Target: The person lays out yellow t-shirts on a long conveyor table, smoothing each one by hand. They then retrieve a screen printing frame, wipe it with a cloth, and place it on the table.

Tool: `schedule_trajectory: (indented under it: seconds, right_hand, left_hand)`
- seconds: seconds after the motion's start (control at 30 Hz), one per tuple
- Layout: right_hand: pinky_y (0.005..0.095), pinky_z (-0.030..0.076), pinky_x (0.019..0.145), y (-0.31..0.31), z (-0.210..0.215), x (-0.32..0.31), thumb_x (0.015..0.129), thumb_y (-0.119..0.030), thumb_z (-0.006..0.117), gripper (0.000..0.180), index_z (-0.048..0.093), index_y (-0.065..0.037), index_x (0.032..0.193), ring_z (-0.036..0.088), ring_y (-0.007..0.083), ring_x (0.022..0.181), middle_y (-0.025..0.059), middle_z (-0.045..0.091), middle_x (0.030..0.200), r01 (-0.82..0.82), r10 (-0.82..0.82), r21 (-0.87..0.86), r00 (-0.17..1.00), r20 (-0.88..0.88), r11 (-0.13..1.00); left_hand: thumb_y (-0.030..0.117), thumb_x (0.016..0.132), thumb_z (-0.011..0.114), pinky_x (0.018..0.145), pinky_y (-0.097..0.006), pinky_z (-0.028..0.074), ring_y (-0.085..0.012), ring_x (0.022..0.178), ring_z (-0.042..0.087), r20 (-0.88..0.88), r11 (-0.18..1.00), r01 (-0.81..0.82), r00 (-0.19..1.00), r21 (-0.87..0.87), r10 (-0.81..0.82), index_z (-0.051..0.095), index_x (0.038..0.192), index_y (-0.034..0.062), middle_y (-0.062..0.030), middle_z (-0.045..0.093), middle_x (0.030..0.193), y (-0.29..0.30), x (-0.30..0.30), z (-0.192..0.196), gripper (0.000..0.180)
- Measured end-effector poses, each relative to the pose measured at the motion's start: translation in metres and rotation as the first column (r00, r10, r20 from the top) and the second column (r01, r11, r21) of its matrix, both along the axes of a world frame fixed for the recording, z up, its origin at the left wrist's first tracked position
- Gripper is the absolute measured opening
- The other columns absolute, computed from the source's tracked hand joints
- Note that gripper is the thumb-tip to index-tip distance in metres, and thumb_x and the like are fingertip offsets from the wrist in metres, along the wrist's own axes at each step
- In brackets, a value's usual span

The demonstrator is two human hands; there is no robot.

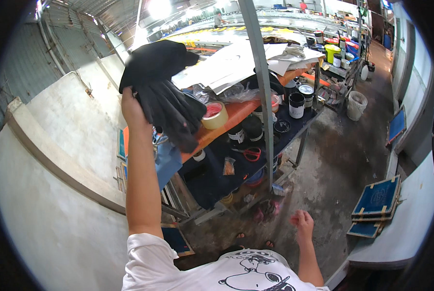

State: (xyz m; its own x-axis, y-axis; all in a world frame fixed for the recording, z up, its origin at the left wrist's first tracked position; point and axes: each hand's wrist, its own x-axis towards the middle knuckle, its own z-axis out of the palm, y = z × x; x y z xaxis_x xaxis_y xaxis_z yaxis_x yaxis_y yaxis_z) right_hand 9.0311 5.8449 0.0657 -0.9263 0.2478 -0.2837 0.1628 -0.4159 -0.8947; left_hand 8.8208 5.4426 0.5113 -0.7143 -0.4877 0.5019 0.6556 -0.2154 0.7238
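My left arm reaches up and forward, and my left hand [133,110] is closed on a bundle of black cloth [166,92]. The cloth is bunched at the top, and its looser, greyer folds hang down over the left end of an orange-topped shelf [236,114]. A roll of pale yellow tape [214,115] stands on that shelf, right beside the folds. Low on the right, my right hand [303,224] is held over the floor, apart from the shelving. Its fingers are loosely bent, reddish at the tips, with nothing visible in them.
A grey metal post [261,72] rises at the shelf's front. White sheets [236,63] cover the upper surface. Red-handled scissors [250,153] and several ink pots [296,105] sit on the lower shelf. Blue framed screens [376,198] lean at the right wall; a white bucket [357,105] stands farther off.
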Motion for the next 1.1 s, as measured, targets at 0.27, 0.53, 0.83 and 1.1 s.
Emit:
schedule_trajectory:
  seconds: [0.27, 0.53, 0.83, 1.1]
  right_hand:
    - [0.0525, 0.043, 0.107, -0.112, 0.174, -0.078, 0.096, -0.066, 0.046, 0.083, 0.036, -0.005, 0.15, 0.057, 0.035, 0.122, 0.022, 0.057, 0.131, -0.677, 0.382, -0.652, 0.734, -0.562, 0.342]
    - [0.0365, 0.047, 0.104, -0.103, 0.118, -0.071, 0.101, -0.036, 0.052, 0.047, 0.051, -0.012, 0.141, 0.058, 0.0197, 0.12, 0.0102, 0.057, 0.138, -0.223, 0.1, -0.557, 0.965, -0.243, 0.8]
    - [0.0461, 0.042, 0.111, -0.065, 0.099, -0.032, 0.095, -0.028, 0.059, 0.049, 0.054, -0.004, 0.138, 0.053, 0.0293, 0.129, 0.0132, 0.053, 0.144, -0.389, -0.005, -0.819, 0.902, -0.431, 0.421]
    - [0.0389, 0.052, 0.098, -0.011, 0.04, -0.026, 0.104, -0.039, 0.043, 0.048, 0.057, -0.003, 0.131, 0.063, 0.0277, 0.113, 0.014, 0.065, 0.124, -0.424, 0.185, -0.697, 0.9, -0.394, 0.579]
  left_hand:
    - [0.033, 0.101, 0.044, 0.078, -0.039, 0.057, -0.0248, 0.086, 0.069, 0.214, 0.961, 0.204, 0.946, 0.185, -0.242, 0.063, 0.109, 0.0057, -0.0099, 0.068, 0.099, 0.117, 0.075, -0.114, 0.034]
    - [0.011, 0.097, 0.058, 0.092, -0.033, 0.049, -0.0186, 0.11, 0.062, 0.394, 0.77, 0.52, 0.838, -0.37, -0.377, 0.063, 0.118, -0.0041, -0.0127, 0.067, 0.119, 0.184, 0.121, -0.324, 0.027]
    - [0.046, 0.105, 0.043, 0.114, -0.046, 0.033, -0.0308, 0.135, 0.046, 0.156, 0.231, 0.756, 0.171, 0.612, -0.973, 0.034, 0.153, 0.0065, -0.0138, 0.04, 0.154, 0.168, 0.127, -0.342, 0.063]
    - [0.044, 0.106, 0.04, 0.116, -0.036, 0.034, -0.019, 0.137, 0.045, 0.184, 0.0, 0.58, -0.257, 0.815, -0.949, 0.041, 0.149, 0.0051, -0.0094, 0.048, 0.148, 0.207, 0.173, -0.287, 0.058]
